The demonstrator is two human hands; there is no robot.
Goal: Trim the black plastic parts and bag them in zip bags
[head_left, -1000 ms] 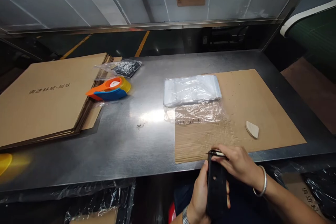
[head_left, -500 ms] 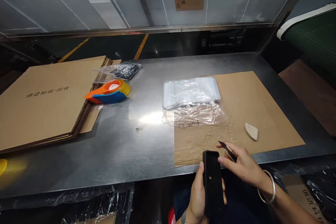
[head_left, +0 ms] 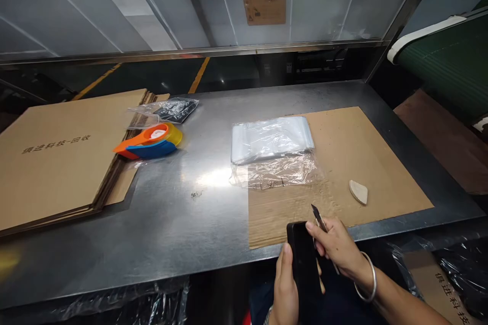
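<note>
Left hand (head_left: 286, 287): fingers wrapped around black part (head_left: 303, 269), at near edge of table (head_left: 171, 238). Right hand (head_left: 337, 246): fingers gripping knife (head_left: 318, 217), tip forward, thumb at part's upper right corner. Pale wedge (head_left: 359, 192) on cardboard (head_left: 381, 157)

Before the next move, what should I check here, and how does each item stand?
1. Black case held in the left hand: ok.
2. Knife held in the right hand: ok.
3. Knife tip pointing away from the left hand's fingers: ok.
4. Pale pad apart from both hands: ok.
5. Plastic bags off the cardboard sheet: not ok, they overlap it.
6. Case edges smooth: cannot tell, too dark.
</note>
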